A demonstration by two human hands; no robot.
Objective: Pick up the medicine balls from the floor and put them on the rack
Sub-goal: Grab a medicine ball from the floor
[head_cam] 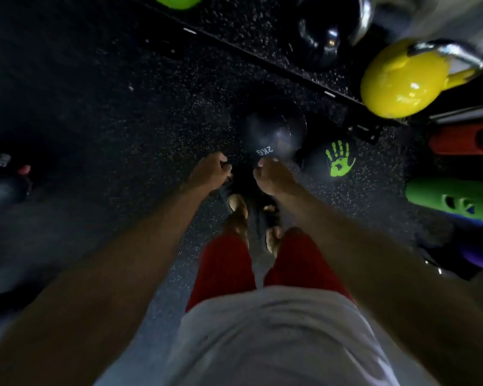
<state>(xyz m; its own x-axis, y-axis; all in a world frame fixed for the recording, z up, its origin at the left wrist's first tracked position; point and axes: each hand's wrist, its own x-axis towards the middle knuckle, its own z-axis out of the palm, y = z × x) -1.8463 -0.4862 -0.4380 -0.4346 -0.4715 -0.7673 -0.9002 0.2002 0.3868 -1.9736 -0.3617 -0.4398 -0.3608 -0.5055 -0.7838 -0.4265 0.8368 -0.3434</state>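
Note:
A black medicine ball (273,132) marked 2KG lies on the speckled dark floor ahead of my feet. To its right sits a second black ball (329,162) with a green handprint. Both my arms reach down. My right hand (273,176) hangs just in front of the 2KG ball, its fingertips at the ball's near edge, holding nothing. My left hand (211,172) is a little left of that ball, fingers loosely curled and empty. The picture is blurred.
A black rack rail (262,55) runs diagonally across the floor. Behind it stand a yellow kettlebell (399,82) and a black kettlebell (322,37). Red (463,140), green (452,200) and purple (480,254) cylindrical weights lie at the right. A green ball (176,0) shows at the top.

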